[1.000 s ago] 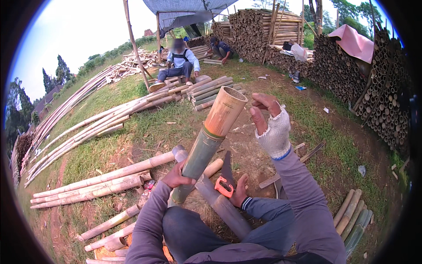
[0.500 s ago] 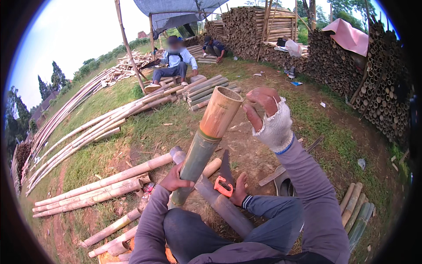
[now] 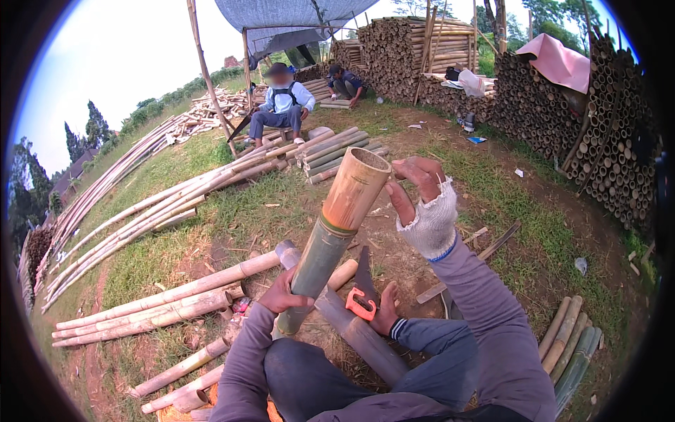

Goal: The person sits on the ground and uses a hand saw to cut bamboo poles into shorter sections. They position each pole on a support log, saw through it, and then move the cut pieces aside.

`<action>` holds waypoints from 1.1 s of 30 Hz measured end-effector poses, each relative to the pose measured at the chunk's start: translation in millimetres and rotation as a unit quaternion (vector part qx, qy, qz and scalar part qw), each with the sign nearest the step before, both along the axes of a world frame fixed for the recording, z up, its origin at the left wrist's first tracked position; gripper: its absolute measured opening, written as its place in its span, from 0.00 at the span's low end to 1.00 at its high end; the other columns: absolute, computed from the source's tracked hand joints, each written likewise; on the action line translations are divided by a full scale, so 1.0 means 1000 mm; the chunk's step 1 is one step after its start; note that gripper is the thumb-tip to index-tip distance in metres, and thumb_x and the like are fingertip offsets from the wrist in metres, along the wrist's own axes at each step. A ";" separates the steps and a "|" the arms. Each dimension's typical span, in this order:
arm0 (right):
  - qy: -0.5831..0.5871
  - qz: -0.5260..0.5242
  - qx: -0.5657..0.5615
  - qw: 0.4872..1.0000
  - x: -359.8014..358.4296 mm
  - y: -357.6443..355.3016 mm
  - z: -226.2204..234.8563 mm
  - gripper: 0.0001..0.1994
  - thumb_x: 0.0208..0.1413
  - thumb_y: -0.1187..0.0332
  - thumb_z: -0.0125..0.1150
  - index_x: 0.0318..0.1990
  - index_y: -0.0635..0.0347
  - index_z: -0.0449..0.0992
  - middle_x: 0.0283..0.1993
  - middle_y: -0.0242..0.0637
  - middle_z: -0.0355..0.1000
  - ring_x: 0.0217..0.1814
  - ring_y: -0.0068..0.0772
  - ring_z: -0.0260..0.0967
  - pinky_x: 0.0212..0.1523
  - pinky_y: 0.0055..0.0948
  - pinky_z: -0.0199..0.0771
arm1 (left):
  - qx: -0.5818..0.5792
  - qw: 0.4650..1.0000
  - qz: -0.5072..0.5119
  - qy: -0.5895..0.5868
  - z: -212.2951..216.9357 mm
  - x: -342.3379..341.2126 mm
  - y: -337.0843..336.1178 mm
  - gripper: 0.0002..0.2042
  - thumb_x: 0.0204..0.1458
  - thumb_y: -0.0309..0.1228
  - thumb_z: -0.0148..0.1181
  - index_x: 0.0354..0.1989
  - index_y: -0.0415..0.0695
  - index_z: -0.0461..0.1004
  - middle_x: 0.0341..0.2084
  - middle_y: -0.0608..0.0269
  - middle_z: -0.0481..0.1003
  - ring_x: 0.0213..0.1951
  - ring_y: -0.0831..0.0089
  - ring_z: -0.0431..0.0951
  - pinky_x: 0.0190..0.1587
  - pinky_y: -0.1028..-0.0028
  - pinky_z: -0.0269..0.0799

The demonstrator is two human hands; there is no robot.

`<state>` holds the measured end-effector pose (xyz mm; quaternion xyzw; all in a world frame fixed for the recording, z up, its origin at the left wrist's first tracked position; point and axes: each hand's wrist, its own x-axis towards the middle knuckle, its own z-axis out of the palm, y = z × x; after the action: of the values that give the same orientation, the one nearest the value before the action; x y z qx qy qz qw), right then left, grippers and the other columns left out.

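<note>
A thick bamboo tube (image 3: 329,243) leans up and to the right in front of me, its upper part peeled tan and its lower part green. My left hand (image 3: 285,294) is wrapped round the green lower part. The hollow top faces up, and beside its rim is my right hand (image 3: 425,204) in a white fingerless glove. Thumb and fingertips are curled toward each other in a pinch by the rim; whatever they hold is too small to make out. A hand saw with an orange handle (image 3: 361,304) stands by my bare foot (image 3: 385,309), blade upward.
Under the tube lies a dark bamboo pole (image 3: 362,337). More cut poles (image 3: 169,295) lie to the left, with short pieces (image 3: 573,337) at right. Two people (image 3: 283,102) sit or crouch farther off, near a blue tarp (image 3: 281,24). Stacked bamboo (image 3: 541,105) lines the right side.
The tube's top has shifted slightly right and down in view. My right hand has moved a little left and lower, still beside the rim. The seated person has straightened up.
</note>
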<state>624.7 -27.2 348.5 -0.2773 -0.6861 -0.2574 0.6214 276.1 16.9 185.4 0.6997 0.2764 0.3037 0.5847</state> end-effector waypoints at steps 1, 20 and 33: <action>0.001 0.006 -0.003 1.000 -0.001 0.001 -0.001 0.18 0.57 0.75 0.72 0.56 0.60 0.79 0.52 0.45 0.74 0.50 0.46 0.77 0.50 0.42 0.79 | 0.007 1.000 0.001 0.000 0.002 -0.001 -0.002 0.45 0.41 0.30 0.80 0.72 0.41 0.66 0.56 0.67 0.78 0.57 0.75 0.75 0.65 0.70 0.68; -0.119 0.127 -0.219 0.960 0.035 -0.023 0.052 0.11 0.61 0.75 0.62 0.50 0.64 0.80 0.46 0.47 0.78 0.49 0.48 0.78 0.51 0.41 0.77 | -0.005 1.000 -0.012 0.016 0.005 0.000 -0.007 0.45 0.42 0.27 0.79 0.73 0.42 0.65 0.56 0.69 0.76 0.57 0.78 0.74 0.63 0.71 0.69; -0.161 0.130 -0.236 0.950 0.045 -0.028 0.064 0.08 0.63 0.75 0.63 0.47 0.65 0.81 0.46 0.47 0.81 0.48 0.48 0.82 0.50 0.40 0.81 | -0.023 0.999 -0.020 0.020 -0.001 -0.002 -0.005 0.47 0.42 0.25 0.79 0.75 0.42 0.64 0.57 0.70 0.76 0.58 0.79 0.73 0.65 0.72 0.67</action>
<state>670.1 -55.2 412.0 -0.2795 -0.8480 -0.0465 0.4479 274.5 11.4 184.2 0.6970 0.2814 0.2716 0.6010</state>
